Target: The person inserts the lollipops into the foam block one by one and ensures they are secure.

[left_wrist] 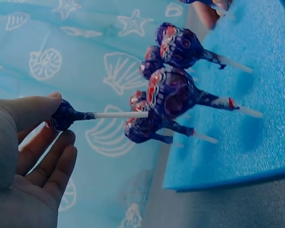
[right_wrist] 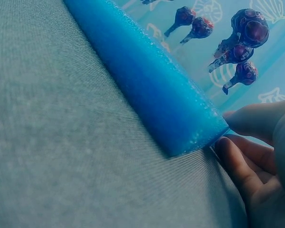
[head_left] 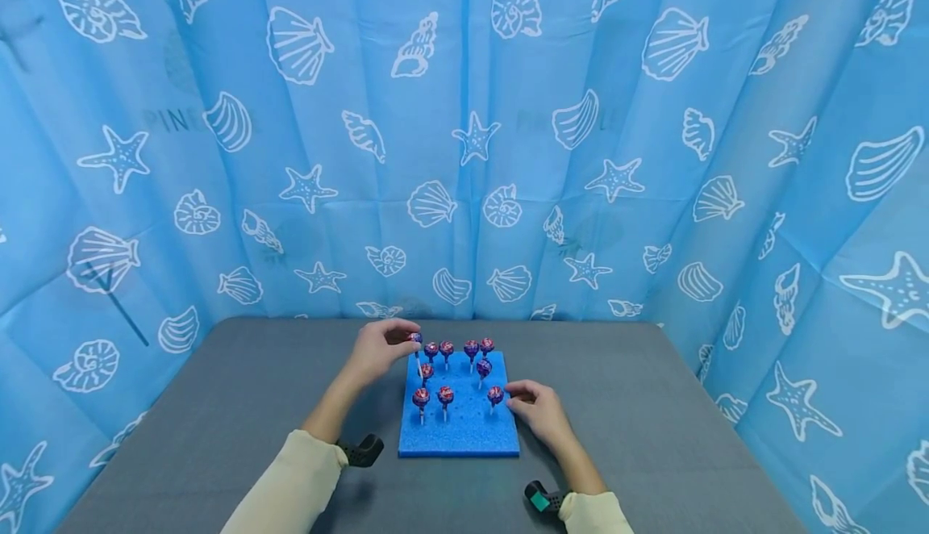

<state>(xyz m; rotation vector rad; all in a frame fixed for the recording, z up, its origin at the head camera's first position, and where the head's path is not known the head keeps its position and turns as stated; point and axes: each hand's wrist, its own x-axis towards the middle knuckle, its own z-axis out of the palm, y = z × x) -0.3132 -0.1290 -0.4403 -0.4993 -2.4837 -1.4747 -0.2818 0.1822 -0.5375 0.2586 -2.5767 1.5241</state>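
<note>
A blue foam block [head_left: 464,433] lies on the grey table [head_left: 218,405] with several purple-wrapped lollipops [head_left: 445,394] standing in it on white sticks. My left hand [head_left: 402,340] pinches the head of one lollipop [head_left: 415,339] over the block's back left corner. In the left wrist view thumb and fingers of the left hand [left_wrist: 61,118] hold that lollipop [left_wrist: 118,114] by its wrapped head, its stick pointing at the other lollipops [left_wrist: 173,92]. Whether its stick is in the foam I cannot tell. My right hand [head_left: 518,399] rests at the block's right edge; its fingertips [right_wrist: 230,149] touch the foam block [right_wrist: 156,95].
Blue curtains printed with white shells and starfish [head_left: 472,139] enclose the table on three sides. Black wrist cameras [head_left: 360,449] sit on both forearms near the front edge. Bare grey tabletop lies left and right of the block.
</note>
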